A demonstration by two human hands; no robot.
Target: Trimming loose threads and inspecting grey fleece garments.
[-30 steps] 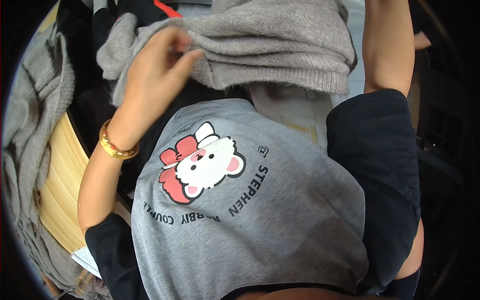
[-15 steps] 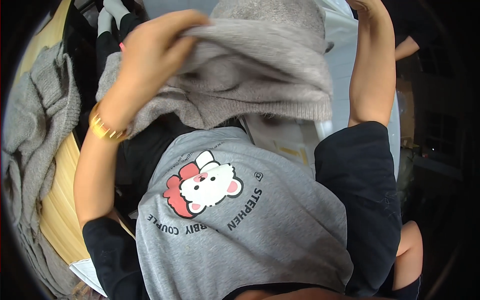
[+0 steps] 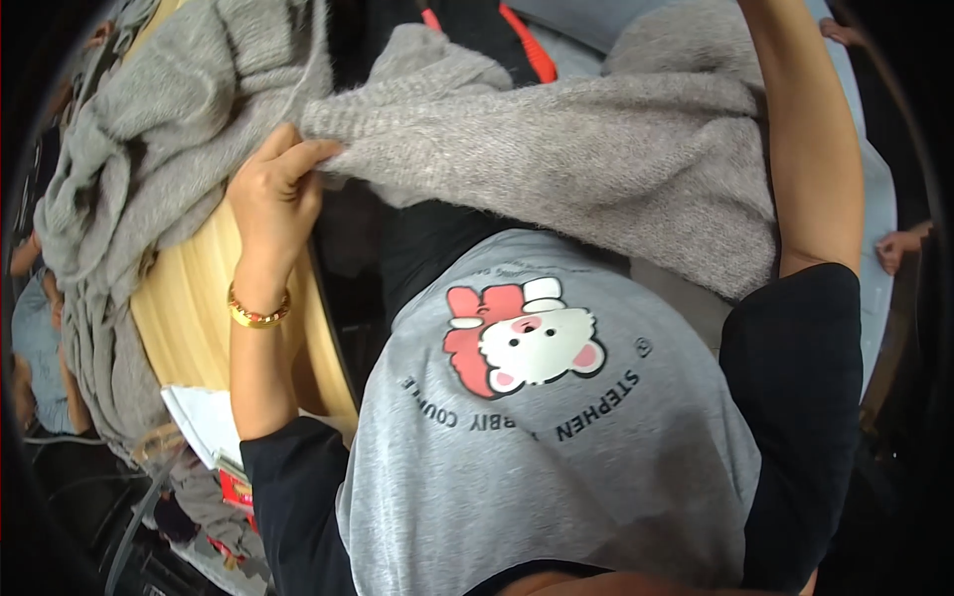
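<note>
A grey-brown knitted garment (image 3: 596, 149) is stretched sideways in front of me, above my lap. My left hand (image 3: 278, 189) is closed on its ribbed end, thumb and fingers pinched together on the knit. My right forearm reaches up past the garment's right side. The right hand itself lies beyond the upper edge, so what it holds or touches is hidden. More of the knit bunches up at the upper right, beside my right forearm.
A heap of grey knitwear (image 3: 169, 149) lies over the pale wooden table (image 3: 199, 298) on my left. White papers (image 3: 204, 422) rest at its near edge. A red-orange strip (image 3: 529, 45) shows beyond the garment. Other people's hands (image 3: 899, 248) appear at the far right.
My view has turned left, bringing more of the table and heap in. The garment, bunched and blurred before, is now drawn out sideways. My right hand has passed out of view.
</note>
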